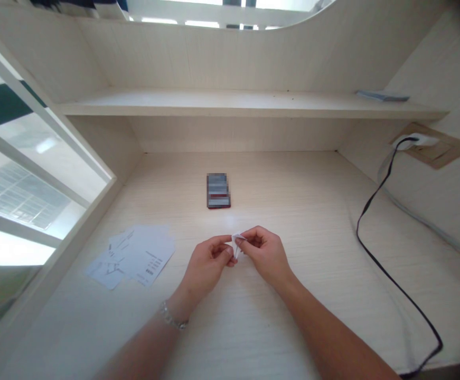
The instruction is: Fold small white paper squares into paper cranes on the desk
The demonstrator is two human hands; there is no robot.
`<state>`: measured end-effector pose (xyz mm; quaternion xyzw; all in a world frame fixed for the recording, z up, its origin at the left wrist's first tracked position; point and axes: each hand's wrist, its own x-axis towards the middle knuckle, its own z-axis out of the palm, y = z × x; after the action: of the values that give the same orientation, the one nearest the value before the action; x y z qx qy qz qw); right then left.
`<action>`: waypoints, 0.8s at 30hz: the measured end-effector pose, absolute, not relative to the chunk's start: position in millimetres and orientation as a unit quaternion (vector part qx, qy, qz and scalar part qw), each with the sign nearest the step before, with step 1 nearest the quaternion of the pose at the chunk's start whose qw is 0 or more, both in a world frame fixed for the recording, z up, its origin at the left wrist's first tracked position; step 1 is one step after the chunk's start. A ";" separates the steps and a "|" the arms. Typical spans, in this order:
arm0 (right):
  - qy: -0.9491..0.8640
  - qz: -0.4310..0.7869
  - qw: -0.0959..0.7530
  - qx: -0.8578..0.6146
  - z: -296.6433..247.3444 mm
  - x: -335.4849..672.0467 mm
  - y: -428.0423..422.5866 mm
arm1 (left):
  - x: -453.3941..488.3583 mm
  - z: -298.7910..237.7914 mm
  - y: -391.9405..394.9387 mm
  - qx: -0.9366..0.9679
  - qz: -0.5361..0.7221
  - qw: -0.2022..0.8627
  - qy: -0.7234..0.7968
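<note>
Both left hand (209, 258) and right hand (267, 256) pinch small white paper (237, 246), seemingly folded, just below centre of frame. Light, even pinch probably best: edges lined up, thumbs pressing creases flat. Loose sheets (144, 256) lie centre left. Open shelf (214, 99), upper frame, holds thin flat item (383, 96) at right end.

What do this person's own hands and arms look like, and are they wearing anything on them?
The left hand is ungloved, with a silvery, chain-like bracelet around its wrist. The right hand is ungloved too, with nothing visible around its wrist. No sleeves show.
</note>
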<state>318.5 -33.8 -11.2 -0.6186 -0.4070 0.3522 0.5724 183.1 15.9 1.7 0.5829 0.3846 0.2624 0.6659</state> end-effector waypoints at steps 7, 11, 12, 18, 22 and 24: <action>-0.414 0.346 0.563 -0.626 -9.9 317.6 -34.4 | 183.3 3.9 14.0 0.571 0.246 0.675 0.396; -0.412 0.347 0.568 -0.623 -10.3 316.6 -34.1 | 183.6 3.8 14.1 0.561 0.257 0.686 0.385; -0.410 0.346 0.570 -0.623 -10.2 316.5 -34.0 | 183.6 4.1 14.0 0.559 0.258 0.687 0.386; -0.403 0.331 0.586 -0.620 -8.9 318.7 -34.0 | 181.9 8.0 13.2 0.554 0.250 0.708 0.360; -0.399 0.325 0.593 -0.620 -9.7 321.0 -33.5 | 182.5 8.7 12.4 0.527 0.253 0.723 0.369; -0.398 0.324 0.592 -0.621 -9.9 321.2 -33.4 | 183.5 8.6 12.3 0.518 0.256 0.729 0.368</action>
<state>321.2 -33.4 -9.9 -0.6212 -0.3975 0.3242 0.5924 183.5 12.3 8.6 0.5176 0.3683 0.2556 0.7288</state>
